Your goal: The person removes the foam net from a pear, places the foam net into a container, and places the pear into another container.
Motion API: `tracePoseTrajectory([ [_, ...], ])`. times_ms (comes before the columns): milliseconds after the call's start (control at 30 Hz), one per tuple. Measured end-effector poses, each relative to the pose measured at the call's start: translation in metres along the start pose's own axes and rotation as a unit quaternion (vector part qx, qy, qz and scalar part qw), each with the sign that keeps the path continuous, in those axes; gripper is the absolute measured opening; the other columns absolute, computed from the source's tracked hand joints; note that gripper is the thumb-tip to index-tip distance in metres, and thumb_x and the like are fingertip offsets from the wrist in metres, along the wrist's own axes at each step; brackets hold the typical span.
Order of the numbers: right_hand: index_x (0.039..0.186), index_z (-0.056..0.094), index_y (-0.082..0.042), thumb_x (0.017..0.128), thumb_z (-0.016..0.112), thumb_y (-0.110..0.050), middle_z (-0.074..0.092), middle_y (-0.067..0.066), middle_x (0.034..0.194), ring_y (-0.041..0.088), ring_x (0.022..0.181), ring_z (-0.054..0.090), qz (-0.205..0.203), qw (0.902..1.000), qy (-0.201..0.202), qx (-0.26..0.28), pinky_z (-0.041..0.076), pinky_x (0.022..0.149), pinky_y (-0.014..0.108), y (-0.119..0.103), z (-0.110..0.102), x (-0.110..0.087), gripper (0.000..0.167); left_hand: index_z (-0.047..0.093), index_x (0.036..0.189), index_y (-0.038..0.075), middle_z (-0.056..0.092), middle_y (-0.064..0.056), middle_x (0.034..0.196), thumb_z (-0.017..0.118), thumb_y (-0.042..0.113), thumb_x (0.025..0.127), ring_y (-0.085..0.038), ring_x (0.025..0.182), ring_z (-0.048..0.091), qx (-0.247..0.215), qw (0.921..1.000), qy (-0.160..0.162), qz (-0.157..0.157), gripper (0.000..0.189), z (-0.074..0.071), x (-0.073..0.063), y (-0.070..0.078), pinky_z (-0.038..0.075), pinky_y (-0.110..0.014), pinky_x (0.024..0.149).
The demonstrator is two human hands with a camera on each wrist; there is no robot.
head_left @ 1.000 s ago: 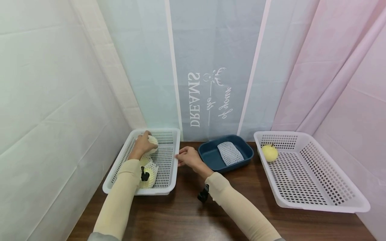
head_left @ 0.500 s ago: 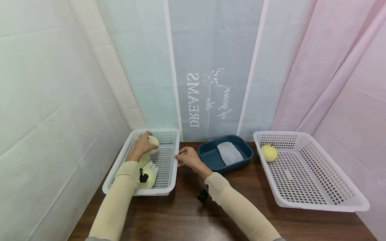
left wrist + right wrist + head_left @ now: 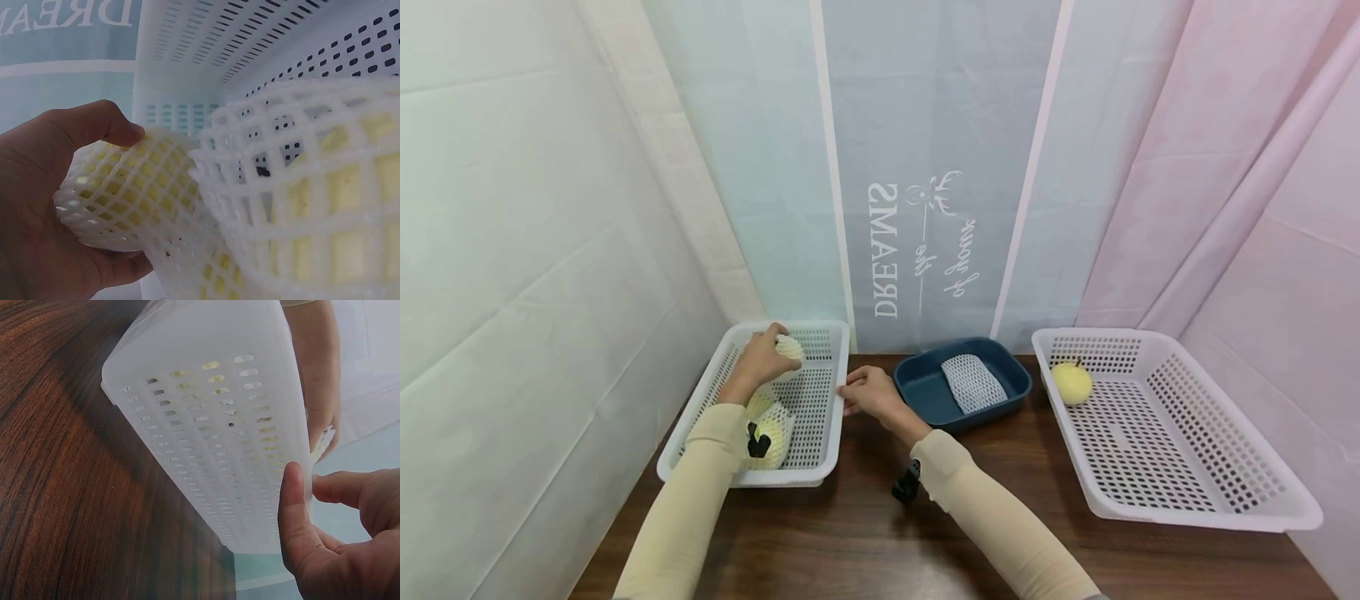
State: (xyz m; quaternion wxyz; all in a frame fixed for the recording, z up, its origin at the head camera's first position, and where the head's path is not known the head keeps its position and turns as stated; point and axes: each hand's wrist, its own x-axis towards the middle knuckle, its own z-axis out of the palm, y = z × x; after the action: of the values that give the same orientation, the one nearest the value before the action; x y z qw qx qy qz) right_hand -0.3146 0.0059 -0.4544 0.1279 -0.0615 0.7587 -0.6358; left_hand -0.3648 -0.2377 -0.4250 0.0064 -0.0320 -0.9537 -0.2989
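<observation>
My left hand is inside the left white basket, with thumb and fingers round a yellow pear in a white foam net sleeve. In the left wrist view, more netted pears lie close by, and the nearest netted pear fills the right side. The palm side of the held pear is hidden. My right hand pinches the right rim of this basket, its thumb on one side of the wall and its fingers on the other, as the right wrist view shows.
A dark blue tray with a folded white foam net stands at the back middle. To the right, a larger white basket holds a bare yellow pear in its far left corner. A curtain hangs behind the wooden table.
My left hand and the netted pear in it have shifted slightly to the right within the basket. The right hand keeps its place on the rim.
</observation>
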Motion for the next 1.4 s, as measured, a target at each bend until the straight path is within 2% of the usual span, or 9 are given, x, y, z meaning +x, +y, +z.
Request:
tracePoseTrajectory([
  [467,0.127,0.061,0.013,0.1,0.072,-0.007,0.077,0.023,0.102,0.017,0.069,0.074,-0.005,1.0,-0.002,0.005,0.065,0.066,0.034,0.003,-0.002,0.0,0.036,0.048,0.15,0.009,0.054,-0.03,0.141,0.079,0.03,0.089,-0.042,0.116,0.061,0.021,0.9989,0.004,0.041,0.072,0.001,0.0,0.022,0.052,-0.058,0.095],
  [667,0.129,0.06,0.013,0.1,0.073,-0.007,0.077,0.023,0.103,0.017,0.069,0.074,-0.008,0.9999,-0.004,0.004,0.065,0.066,0.034,0.001,-0.004,0.0,0.038,0.05,0.148,0.009,0.056,-0.029,0.139,0.08,0.029,0.088,-0.042,0.117,0.06,0.022,0.9978,0.005,0.063,0.071,-0.001,-0.004,0.035,0.052,-0.058,0.098],
  [1000,0.128,0.062,0.009,0.1,0.074,-0.011,0.076,0.022,0.106,0.032,0.08,0.078,-0.035,0.999,-0.009,-0.024,0.065,0.069,0.038,-0.001,-0.016,-0.003,0.037,0.05,0.149,0.01,0.058,-0.026,0.137,0.078,0.03,0.087,-0.04,0.12,0.06,0.024,0.9956,-0.015,0.09,0.071,-0.002,-0.009,0.053,0.053,-0.057,0.098],
  [1400,0.134,0.063,0.003,0.099,0.076,-0.018,0.077,0.017,0.109,0.026,0.081,0.078,-0.059,0.995,0.003,-0.081,0.065,0.077,0.04,-0.003,-0.029,-0.007,0.043,0.053,0.148,0.011,0.06,-0.022,0.132,0.08,0.029,0.087,-0.034,0.111,0.06,0.014,0.9927,-0.035,0.115,0.069,-0.004,-0.016,0.077,0.053,-0.053,0.093],
])
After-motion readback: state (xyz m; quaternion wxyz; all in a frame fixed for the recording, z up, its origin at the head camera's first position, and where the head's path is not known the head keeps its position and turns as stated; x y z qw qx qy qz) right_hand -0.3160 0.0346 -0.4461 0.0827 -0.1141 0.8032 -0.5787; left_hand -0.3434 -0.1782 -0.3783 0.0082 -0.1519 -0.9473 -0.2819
